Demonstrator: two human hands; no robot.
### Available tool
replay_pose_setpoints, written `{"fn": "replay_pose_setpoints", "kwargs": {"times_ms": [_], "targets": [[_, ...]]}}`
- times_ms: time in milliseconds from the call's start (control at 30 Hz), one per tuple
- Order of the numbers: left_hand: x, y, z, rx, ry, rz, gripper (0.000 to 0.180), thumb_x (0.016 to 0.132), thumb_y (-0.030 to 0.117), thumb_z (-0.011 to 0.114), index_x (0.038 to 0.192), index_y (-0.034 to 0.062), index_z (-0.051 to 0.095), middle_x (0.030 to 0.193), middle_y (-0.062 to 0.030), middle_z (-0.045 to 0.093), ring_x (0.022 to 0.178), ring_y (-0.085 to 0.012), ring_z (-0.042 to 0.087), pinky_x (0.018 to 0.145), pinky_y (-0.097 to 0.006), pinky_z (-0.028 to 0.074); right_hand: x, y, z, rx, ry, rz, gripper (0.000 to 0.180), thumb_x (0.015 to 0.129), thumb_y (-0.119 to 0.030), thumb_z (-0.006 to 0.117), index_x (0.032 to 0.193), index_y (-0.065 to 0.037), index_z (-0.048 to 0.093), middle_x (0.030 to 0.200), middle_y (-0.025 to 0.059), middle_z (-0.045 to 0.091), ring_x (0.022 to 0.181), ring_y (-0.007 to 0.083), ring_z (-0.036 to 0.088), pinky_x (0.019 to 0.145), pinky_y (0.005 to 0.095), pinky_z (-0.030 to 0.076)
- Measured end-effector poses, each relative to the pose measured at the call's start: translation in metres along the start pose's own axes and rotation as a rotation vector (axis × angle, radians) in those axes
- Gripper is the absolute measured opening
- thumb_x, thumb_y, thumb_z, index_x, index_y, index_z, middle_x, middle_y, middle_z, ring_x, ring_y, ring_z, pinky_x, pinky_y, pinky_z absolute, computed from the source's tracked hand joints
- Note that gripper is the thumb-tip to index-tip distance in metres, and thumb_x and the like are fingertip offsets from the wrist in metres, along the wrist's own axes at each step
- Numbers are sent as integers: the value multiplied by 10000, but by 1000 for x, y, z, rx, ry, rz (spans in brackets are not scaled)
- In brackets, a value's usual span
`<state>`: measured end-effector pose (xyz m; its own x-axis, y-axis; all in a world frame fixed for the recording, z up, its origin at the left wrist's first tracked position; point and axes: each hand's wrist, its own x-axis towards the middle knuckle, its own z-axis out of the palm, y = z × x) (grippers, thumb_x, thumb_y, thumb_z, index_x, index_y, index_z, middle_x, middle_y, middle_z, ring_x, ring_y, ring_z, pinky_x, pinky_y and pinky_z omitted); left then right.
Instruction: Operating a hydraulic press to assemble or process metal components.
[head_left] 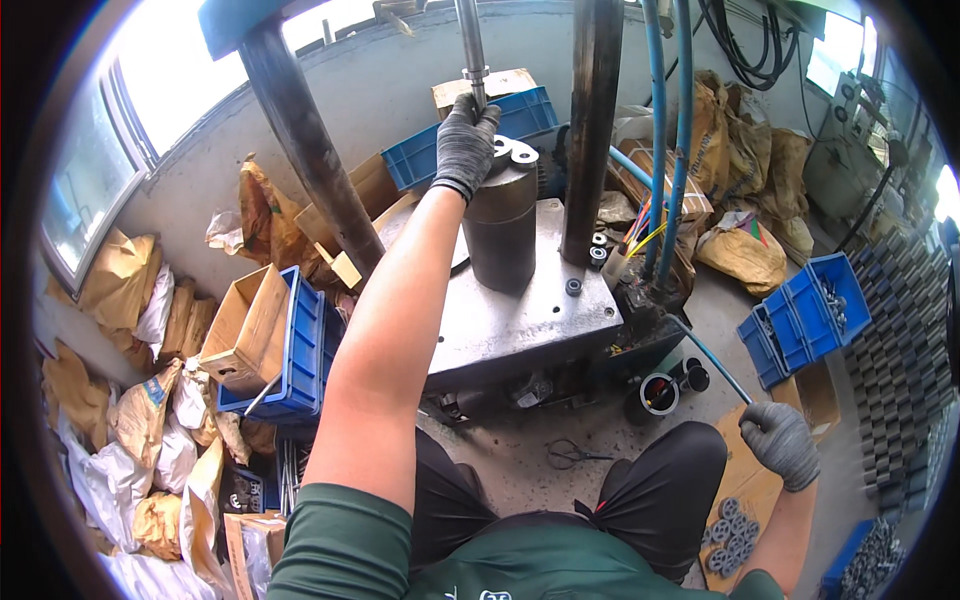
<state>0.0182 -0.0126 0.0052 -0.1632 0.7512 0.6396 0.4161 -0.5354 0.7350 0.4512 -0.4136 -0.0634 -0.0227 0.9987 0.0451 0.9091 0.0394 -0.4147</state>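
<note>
My left hand, in a grey knit glove, reaches up and forward with its fingers closed round the lower end of an upright steel rod. Whether a smaller part sits inside those fingers is hidden. Just below stands a dark metal cylinder on the press's steel bed. Pale metal rings lie on its top, beside my left hand. Over on the right, my right hand, gloved likewise, is wrapped round the end of a blue-grey lever that slopes down from the machine.
Dark columns flank the cylinder. Small bushings sit at the bed's right edge. Blue bins stand at right, beside stacked dark parts. Grey round pieces lie on cardboard near my right forearm. Scissors rest on the floor.
</note>
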Motion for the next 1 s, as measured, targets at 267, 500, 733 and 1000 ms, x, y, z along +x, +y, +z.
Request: {"fn": "replay_pose_setpoints", "kwargs": {"times_ms": [267,500,733,1000], "targets": [[5,-9,4,-23,9,3,299,1019,243,688,1219,22,662,1033,-205,749,927,-306,720,852,-406,547,0,2,-1,-18,0,-31,108,837,-122,691,877,-22,694,813,200,680,772,388,697,717,445,558],[9,-20,6,-42,13,-3,276,1015,245,694,1187,30,669,1008,-184,755,922,-306,715,856,-409,542,0,3,1,-17,-1,-4,87,832,-99,696,872,-21,692,802,198,674,756,376,697,697,433,554],[12,-25,8,-69,9,-3,287,1013,248,696,1195,29,670,1038,-198,756,943,-323,720,869,-409,541,0,1,-1,10,-13,-8,81,837,-89,692,879,-19,697,792,188,674,732,355,698,689,423,555],[12,-26,6,-26,-4,-19,311,992,262,714,1187,23,675,1040,-199,759,967,-340,730,875,-418,556,20,-4,-4,199,249,-198,207,831,72,634,1010,9,715,856,167,683,770,274,698,732,352,551]]}}
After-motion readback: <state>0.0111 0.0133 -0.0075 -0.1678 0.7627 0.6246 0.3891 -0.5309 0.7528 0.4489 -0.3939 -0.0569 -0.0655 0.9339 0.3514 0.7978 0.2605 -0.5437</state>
